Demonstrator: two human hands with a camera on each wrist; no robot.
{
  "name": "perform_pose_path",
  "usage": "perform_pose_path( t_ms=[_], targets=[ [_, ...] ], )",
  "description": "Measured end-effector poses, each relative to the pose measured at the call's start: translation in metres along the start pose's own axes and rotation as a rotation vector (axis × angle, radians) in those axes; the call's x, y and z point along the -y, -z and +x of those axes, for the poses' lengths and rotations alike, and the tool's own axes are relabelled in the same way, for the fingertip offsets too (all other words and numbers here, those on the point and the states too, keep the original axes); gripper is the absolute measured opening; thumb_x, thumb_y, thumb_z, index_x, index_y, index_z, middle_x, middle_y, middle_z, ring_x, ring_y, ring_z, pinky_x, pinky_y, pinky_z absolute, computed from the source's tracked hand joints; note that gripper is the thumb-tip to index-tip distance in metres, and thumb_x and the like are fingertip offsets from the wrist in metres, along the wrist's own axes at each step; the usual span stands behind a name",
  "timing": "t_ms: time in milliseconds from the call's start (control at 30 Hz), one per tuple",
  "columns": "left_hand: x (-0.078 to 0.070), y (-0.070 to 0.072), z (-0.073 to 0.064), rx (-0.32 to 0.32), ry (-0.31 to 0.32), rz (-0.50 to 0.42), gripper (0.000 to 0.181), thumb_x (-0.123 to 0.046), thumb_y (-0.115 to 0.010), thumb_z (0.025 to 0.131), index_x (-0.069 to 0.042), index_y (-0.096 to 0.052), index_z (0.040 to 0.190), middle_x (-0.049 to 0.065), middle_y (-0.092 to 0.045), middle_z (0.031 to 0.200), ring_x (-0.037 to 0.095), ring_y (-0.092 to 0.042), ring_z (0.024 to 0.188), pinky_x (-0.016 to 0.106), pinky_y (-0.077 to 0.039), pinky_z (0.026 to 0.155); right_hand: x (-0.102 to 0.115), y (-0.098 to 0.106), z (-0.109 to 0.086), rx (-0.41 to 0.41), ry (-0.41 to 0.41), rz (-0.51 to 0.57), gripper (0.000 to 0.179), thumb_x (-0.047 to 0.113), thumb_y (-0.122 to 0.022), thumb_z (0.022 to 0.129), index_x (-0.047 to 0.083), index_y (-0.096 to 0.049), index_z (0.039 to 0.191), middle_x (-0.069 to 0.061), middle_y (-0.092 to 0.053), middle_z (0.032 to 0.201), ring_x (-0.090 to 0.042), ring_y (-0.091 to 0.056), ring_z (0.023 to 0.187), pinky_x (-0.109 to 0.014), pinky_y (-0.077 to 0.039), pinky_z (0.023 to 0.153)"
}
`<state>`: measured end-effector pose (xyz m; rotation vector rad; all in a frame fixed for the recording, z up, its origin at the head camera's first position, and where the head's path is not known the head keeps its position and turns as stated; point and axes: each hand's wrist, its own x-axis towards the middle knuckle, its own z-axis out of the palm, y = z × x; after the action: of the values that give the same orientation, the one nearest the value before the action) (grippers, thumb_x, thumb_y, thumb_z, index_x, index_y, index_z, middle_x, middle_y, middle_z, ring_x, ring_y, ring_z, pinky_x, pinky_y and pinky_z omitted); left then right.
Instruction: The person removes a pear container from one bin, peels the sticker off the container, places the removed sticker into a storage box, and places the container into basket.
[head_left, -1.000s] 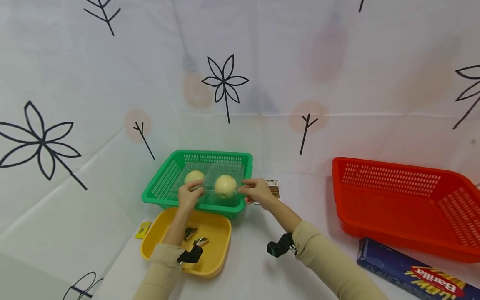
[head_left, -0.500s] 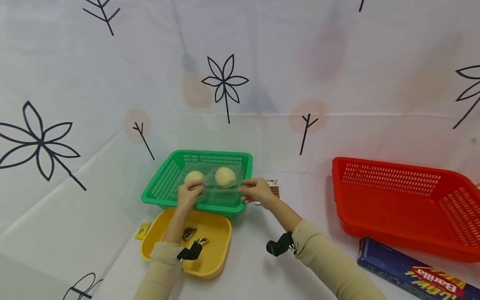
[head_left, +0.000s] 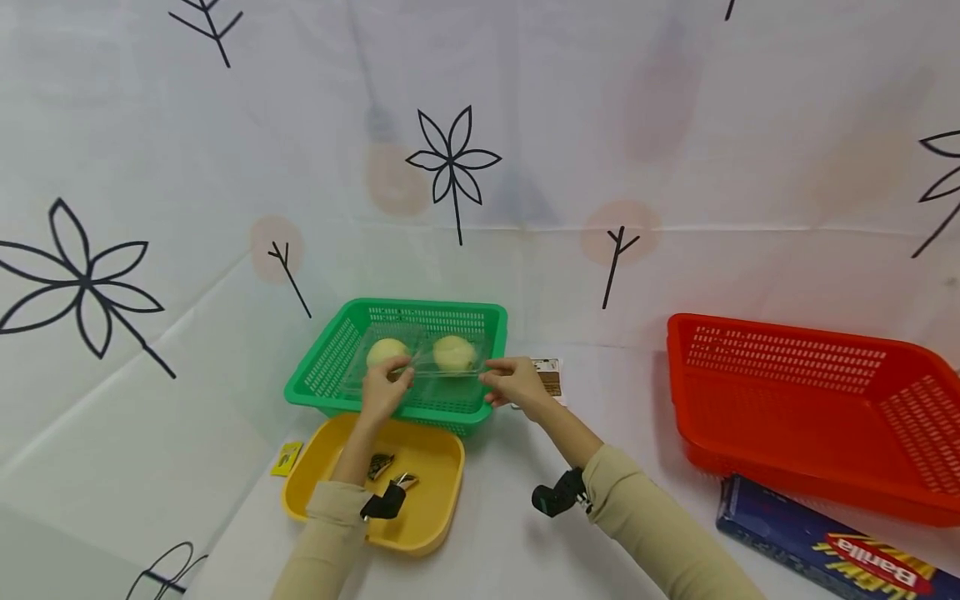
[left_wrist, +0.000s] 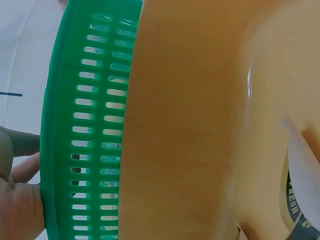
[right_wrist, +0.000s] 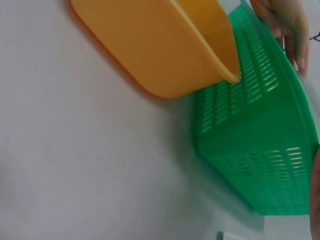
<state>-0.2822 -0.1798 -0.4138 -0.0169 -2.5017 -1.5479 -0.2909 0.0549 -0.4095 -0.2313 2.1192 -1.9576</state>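
A clear plastic clamshell container [head_left: 431,367] lies open in the green basket [head_left: 315,392]. One pale yellow round fruit [head_left: 387,353] is in its left half, and a second similar fruit [head_left: 454,355] is in the right half. My left hand [head_left: 381,392] pinches the clear plastic near the middle of the container. At the right half's front corner, my right hand [head_left: 517,385] pinches the edge with thumb and fingers. In the left wrist view the basket's green wall partly hides the left hand [left_wrist: 20,190]. Only part of the right hand [right_wrist: 315,195] shows in the right wrist view.
A yellow basin [head_left: 435,517] with dark printed scraps [head_left: 380,465] stands before the basket. A red basket [head_left: 787,417] and a blue Barilla box [head_left: 825,542] lie to the right. A brown-and-white packet [head_left: 549,377] sits behind the right hand; a small yellow packet [head_left: 287,458] is at left.
The right-hand fruit has shifted back from the front edge of its half. My left hand has moved slightly right, while my right hand stays nearly in place.
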Motion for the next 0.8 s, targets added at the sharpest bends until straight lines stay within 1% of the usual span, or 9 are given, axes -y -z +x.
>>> perform_pose_path(
  t_ms=[100,200,300,400,433,500,600,733,800],
  targets=[
    [0.000,-0.001,0.000,0.008,-0.005,-0.002,0.033,-0.007,-0.056,0.094,0.004,-0.057,0.124,0.023,-0.059,0.120,0.034,-0.064,0.093,0.043,-0.051,0.077,0.001,0.002,-0.001,0.017,0.005,-0.010,0.045,0.004,-0.059,0.090,-0.014,-0.046,0.130,-0.026,-0.062,0.105,-0.008,-0.060,0.053,-0.027,-0.054,0.056],
    [-0.001,0.000,-0.001,0.017,-0.015,-0.005,0.033,-0.006,-0.056,0.093,0.004,-0.057,0.125,0.023,-0.058,0.123,0.035,-0.063,0.097,0.046,-0.051,0.080,0.012,0.001,-0.011,0.035,-0.001,-0.028,0.043,0.002,-0.057,0.091,-0.016,-0.046,0.128,-0.027,-0.063,0.105,-0.009,-0.060,0.053,-0.032,-0.055,0.060],
    [-0.001,-0.001,-0.003,0.006,-0.051,0.040,0.032,-0.006,-0.058,0.092,0.005,-0.058,0.122,0.023,-0.058,0.122,0.036,-0.060,0.102,0.048,-0.050,0.082,0.011,0.001,-0.011,0.026,-0.017,-0.027,0.040,0.003,-0.058,0.091,-0.014,-0.050,0.126,-0.020,-0.067,0.096,-0.009,-0.059,0.052,-0.031,-0.055,0.060],
    [0.000,-0.003,-0.003,-0.015,-0.084,0.094,0.030,-0.006,-0.060,0.090,0.006,-0.060,0.118,0.022,-0.060,0.119,0.036,-0.057,0.105,0.049,-0.048,0.085,0.002,0.000,-0.006,0.005,-0.022,-0.017,0.038,0.005,-0.059,0.090,-0.010,-0.054,0.124,-0.016,-0.067,0.091,-0.008,-0.057,0.050,-0.027,-0.054,0.056],
    [0.001,-0.005,-0.003,-0.020,-0.093,0.114,0.029,-0.006,-0.060,0.090,0.007,-0.060,0.117,0.022,-0.061,0.118,0.037,-0.056,0.105,0.050,-0.047,0.086,-0.004,0.001,-0.002,0.002,-0.018,-0.010,0.039,0.006,-0.060,0.090,-0.009,-0.054,0.125,-0.016,-0.067,0.092,-0.008,-0.057,0.050,-0.027,-0.054,0.056],
    [0.001,-0.006,-0.003,-0.033,-0.094,0.126,0.027,-0.006,-0.060,0.090,0.007,-0.062,0.114,0.022,-0.061,0.116,0.037,-0.055,0.106,0.051,-0.045,0.088,-0.005,0.001,-0.003,0.004,-0.012,-0.009,0.039,0.006,-0.059,0.090,-0.009,-0.053,0.126,-0.021,-0.065,0.097,-0.008,-0.056,0.050,-0.029,-0.055,0.057],
    [0.001,-0.009,-0.003,-0.071,-0.090,0.131,0.022,-0.007,-0.060,0.090,0.007,-0.065,0.107,0.022,-0.063,0.111,0.037,-0.054,0.106,0.052,-0.043,0.090,-0.006,0.003,-0.005,0.022,-0.004,-0.008,0.041,0.007,-0.059,0.091,-0.009,-0.051,0.128,-0.022,-0.063,0.099,-0.009,-0.058,0.053,-0.030,-0.055,0.058],
    [0.000,-0.013,-0.004,-0.126,-0.131,0.132,0.017,-0.006,-0.060,0.089,0.007,-0.068,0.099,0.021,-0.066,0.102,0.037,-0.058,0.100,0.051,-0.047,0.086,-0.008,0.010,-0.010,0.059,0.045,-0.019,0.042,0.009,-0.059,0.091,-0.009,-0.051,0.128,-0.018,-0.063,0.097,-0.013,-0.061,0.062,-0.030,-0.055,0.059],
    [0.000,-0.014,-0.005,-0.131,-0.166,0.130,0.016,-0.005,-0.061,0.089,0.006,-0.068,0.097,0.021,-0.067,0.100,0.036,-0.060,0.098,0.049,-0.048,0.084,-0.009,0.014,-0.014,0.074,0.086,-0.027,0.043,0.009,-0.059,0.091,-0.010,-0.050,0.128,-0.019,-0.062,0.098,-0.017,-0.063,0.066,-0.031,-0.055,0.060]
  ],
)
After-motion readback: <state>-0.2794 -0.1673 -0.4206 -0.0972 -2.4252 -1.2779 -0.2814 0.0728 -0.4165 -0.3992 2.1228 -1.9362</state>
